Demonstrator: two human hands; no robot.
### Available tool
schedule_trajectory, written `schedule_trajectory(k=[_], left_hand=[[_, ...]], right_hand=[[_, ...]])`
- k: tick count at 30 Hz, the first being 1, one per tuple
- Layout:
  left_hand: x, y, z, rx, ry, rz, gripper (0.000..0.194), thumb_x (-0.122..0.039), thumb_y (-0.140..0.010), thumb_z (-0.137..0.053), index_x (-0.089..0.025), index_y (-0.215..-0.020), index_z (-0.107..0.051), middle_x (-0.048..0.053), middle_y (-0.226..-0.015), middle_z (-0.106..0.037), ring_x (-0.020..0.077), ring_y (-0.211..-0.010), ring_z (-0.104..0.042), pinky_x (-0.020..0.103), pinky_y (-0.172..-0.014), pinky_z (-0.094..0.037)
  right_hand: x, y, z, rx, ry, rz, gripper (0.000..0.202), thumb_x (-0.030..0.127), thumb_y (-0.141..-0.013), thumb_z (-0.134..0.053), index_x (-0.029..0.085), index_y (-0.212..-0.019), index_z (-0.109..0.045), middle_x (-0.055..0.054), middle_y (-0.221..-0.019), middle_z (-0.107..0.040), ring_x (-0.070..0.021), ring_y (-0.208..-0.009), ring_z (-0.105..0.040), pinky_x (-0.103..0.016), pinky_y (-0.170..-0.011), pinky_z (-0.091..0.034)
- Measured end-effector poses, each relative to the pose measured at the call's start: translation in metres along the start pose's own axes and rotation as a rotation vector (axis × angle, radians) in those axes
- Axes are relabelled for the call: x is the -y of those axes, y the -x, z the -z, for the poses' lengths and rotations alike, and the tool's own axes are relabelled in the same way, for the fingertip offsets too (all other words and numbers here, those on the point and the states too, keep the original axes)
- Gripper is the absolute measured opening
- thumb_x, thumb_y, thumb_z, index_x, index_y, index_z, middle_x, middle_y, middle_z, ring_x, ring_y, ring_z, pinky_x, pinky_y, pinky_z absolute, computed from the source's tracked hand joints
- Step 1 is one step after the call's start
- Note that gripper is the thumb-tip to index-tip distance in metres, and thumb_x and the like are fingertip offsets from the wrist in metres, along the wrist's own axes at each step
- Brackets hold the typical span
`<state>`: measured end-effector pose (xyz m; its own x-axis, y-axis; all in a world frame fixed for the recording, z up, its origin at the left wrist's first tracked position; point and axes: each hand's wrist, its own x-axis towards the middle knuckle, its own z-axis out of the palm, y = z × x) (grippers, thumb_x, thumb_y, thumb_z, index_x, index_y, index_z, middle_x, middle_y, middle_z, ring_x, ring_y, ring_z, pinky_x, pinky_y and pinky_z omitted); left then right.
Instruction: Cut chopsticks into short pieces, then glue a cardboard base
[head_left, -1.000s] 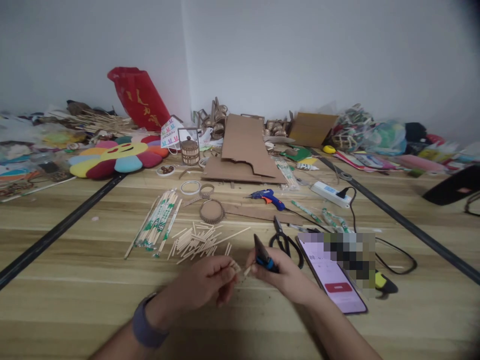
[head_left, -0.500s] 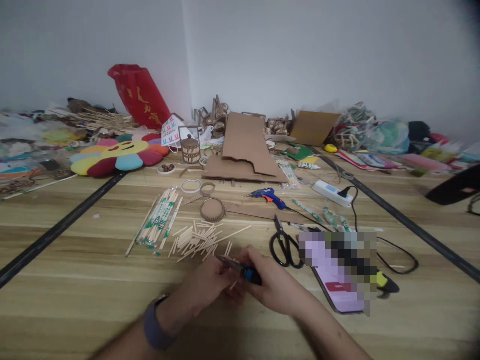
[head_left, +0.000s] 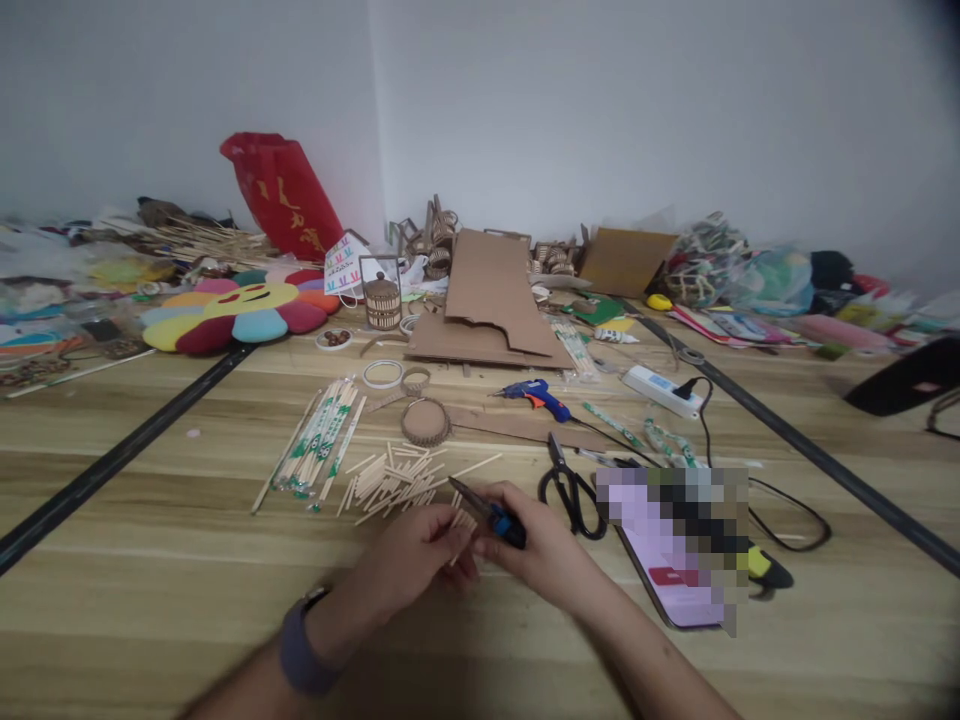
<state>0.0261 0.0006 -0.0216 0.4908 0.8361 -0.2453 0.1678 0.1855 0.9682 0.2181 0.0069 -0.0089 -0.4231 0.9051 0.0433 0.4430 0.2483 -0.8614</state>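
My right hand (head_left: 529, 540) is closed round blue-and-black pliers (head_left: 504, 522), whose dark pointed jaws aim up and to the left. Close beside it, my left hand (head_left: 424, 545) pinches a few short wooden sticks (head_left: 463, 520) between thumb and fingers, just below the jaws. Beyond my left hand lies a loose pile of cut sticks (head_left: 390, 480). Wrapped chopsticks (head_left: 319, 440) lie left of the pile. A round cardboard piece with a ribbed rim (head_left: 425, 422) sits behind it.
Black scissors (head_left: 571, 490) and a phone (head_left: 664, 550), partly pixelated, lie to the right. A blue glue gun (head_left: 536, 396) with a cable, a white power strip (head_left: 664, 390) and cardboard sheets (head_left: 491, 290) are farther back. A lidded stick basket (head_left: 382, 300) stands behind the rings.
The pliers' jaws have moved up and slightly right, away from my left fingers. My left hand has turned a little, and the sticks in it now show more clearly.
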Motion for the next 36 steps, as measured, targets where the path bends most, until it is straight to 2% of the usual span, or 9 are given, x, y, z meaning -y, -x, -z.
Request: schedule_trajectory(k=[4, 6, 9, 17, 22, 25, 28, 31, 36], left_hand=[[-0.014, 0.004, 0.008, -0.292, -0.647, -0.075, 0.032, -0.034, -0.094, -0.037, -0.019, -0.073, -0.056, 0.004, -0.073, -0.066, 0.0197, -0.072, -0.062, 0.029, -0.068, -0.045], [-0.018, 0.005, 0.011, -0.350, -0.858, -0.045, 0.029, -0.026, -0.095, -0.036, -0.019, -0.082, -0.061, 0.007, -0.080, -0.070, 0.0222, -0.078, -0.064, 0.030, -0.071, -0.045], [-0.017, 0.003, 0.012, -0.357, -1.005, -0.001, 0.029, -0.021, -0.097, -0.036, -0.018, -0.104, -0.063, 0.010, -0.099, -0.073, 0.0247, -0.090, -0.067, 0.032, -0.077, -0.047], [-0.003, -0.003, 0.009, -0.356, -1.221, -0.051, 0.031, -0.015, -0.097, -0.037, -0.017, -0.112, -0.064, 0.012, -0.105, -0.072, 0.0257, -0.096, -0.066, 0.036, -0.084, -0.049], [-0.010, -0.002, 0.016, -0.424, -1.305, -0.170, 0.029, -0.017, -0.097, -0.040, -0.017, -0.116, -0.062, 0.011, -0.113, -0.069, 0.0253, -0.105, -0.061, 0.037, -0.093, -0.046], [-0.022, 0.002, 0.025, -0.471, -1.363, -0.001, 0.029, -0.018, -0.097, -0.037, -0.017, -0.107, -0.064, 0.012, -0.102, -0.072, 0.0266, -0.098, -0.065, 0.038, -0.088, -0.047], [-0.029, 0.005, 0.030, -0.402, -1.393, 0.225, 0.032, -0.019, -0.098, -0.033, -0.014, -0.102, -0.064, 0.016, -0.088, -0.074, 0.0304, -0.084, -0.070, 0.038, -0.072, -0.050], [-0.027, 0.005, 0.031, -0.350, -1.392, 0.253, 0.029, -0.018, -0.096, -0.035, -0.013, -0.105, -0.062, 0.017, -0.085, -0.075, 0.0318, -0.082, -0.072, 0.035, -0.066, -0.049], [-0.022, 0.003, 0.029, -0.300, -1.400, 0.246, 0.027, -0.012, -0.092, -0.039, -0.012, -0.108, -0.061, 0.018, -0.089, -0.075, 0.0344, -0.086, -0.072, 0.039, -0.067, -0.051]], right_hand=[[-0.006, -0.003, 0.004, -0.105, 0.091, -0.048, 0.023, 0.031, -0.081, -0.061, 0.020, -0.100, -0.059, -0.001, -0.087, -0.066, -0.0187, -0.079, -0.058, -0.028, -0.072, -0.044], [-0.010, -0.004, 0.005, -0.139, 0.148, -0.081, 0.020, 0.033, -0.082, -0.059, 0.020, -0.097, -0.059, 0.000, -0.081, -0.063, -0.0186, -0.075, -0.056, -0.029, -0.068, -0.043], [-0.015, -0.006, 0.006, -0.142, 0.194, -0.105, 0.020, 0.035, -0.083, -0.057, 0.020, -0.095, -0.059, -0.001, -0.079, -0.062, -0.0191, -0.074, -0.055, -0.029, -0.068, -0.042], [-0.011, -0.006, 0.001, -0.110, 0.208, -0.055, 0.016, 0.027, -0.083, -0.056, 0.019, -0.095, -0.061, -0.003, -0.083, -0.066, -0.0199, -0.077, -0.059, -0.029, -0.070, -0.044], [-0.010, -0.005, -0.001, -0.099, 0.202, -0.043, 0.019, 0.025, -0.083, -0.057, 0.020, -0.100, -0.062, -0.004, -0.091, -0.070, -0.0213, -0.084, -0.062, -0.030, -0.075, -0.045], [-0.010, -0.005, -0.001, -0.095, 0.210, -0.050, 0.018, 0.025, -0.083, -0.057, 0.020, -0.099, -0.062, -0.004, -0.088, -0.069, -0.0210, -0.081, -0.062, -0.030, -0.073, -0.045], [-0.010, -0.005, -0.001, -0.088, 0.226, -0.047, 0.018, 0.025, -0.083, -0.057, 0.020, -0.099, -0.062, -0.004, -0.089, -0.069, -0.0214, -0.082, -0.062, -0.030, -0.073, -0.044], [-0.011, -0.005, -0.002, -0.091, 0.252, -0.044, 0.017, 0.025, -0.083, -0.057, 0.020, -0.097, -0.062, -0.004, -0.086, -0.068, -0.0213, -0.080, -0.061, -0.030, -0.071, -0.044], [-0.012, -0.004, -0.003, -0.083, 0.262, -0.040, 0.015, 0.025, -0.083, -0.056, 0.019, -0.095, -0.062, -0.003, -0.084, -0.068, -0.0207, -0.078, -0.060, -0.029, -0.069, -0.043]])
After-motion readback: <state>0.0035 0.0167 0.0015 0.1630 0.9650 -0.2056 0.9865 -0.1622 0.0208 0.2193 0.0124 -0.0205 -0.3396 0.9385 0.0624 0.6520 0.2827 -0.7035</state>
